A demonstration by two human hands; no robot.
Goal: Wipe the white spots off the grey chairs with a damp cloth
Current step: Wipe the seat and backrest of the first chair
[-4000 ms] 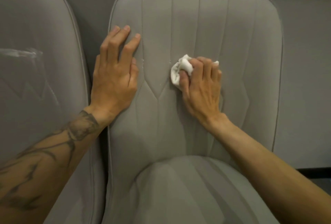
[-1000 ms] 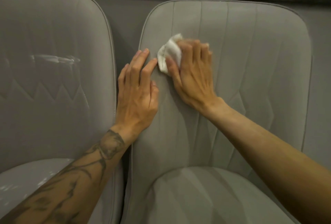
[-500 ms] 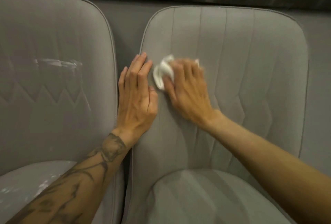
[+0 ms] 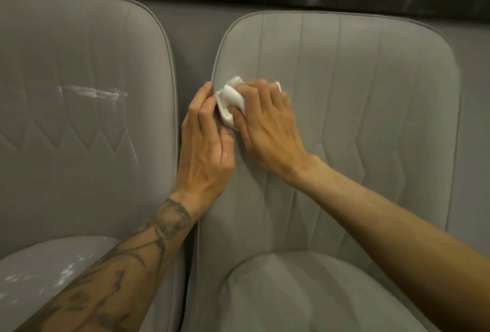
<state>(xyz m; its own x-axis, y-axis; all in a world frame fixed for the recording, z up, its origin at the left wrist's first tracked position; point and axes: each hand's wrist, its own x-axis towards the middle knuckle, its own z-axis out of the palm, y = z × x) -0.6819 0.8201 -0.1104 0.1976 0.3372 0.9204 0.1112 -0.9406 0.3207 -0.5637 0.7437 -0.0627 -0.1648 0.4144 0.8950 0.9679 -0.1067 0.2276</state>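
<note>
The right hand (image 4: pixel 267 124) grips the bunched cloth (image 4: pixel 230 98); the white streak (image 4: pixel 91 91) (lying level) is leftward, beyond the flat left hand (image 4: pixel 205 151).

No word, label, brand, number or sign can be read. The left grey padded fabric chair (image 4: pixel 79 172) bears only stitched seams and white smears (image 4: pixel 92 92), the right grey padded fabric chair (image 4: pixel 371 119) only seams. The crumpled white cloth (image 4: pixel 229 100) is plain, and the dark line tattoo (image 4: pixel 119 273) on the left forearm forms no legible letters.

Dim indoor light, soft shadows, slight motion blur, wide-angle edge bending
</note>
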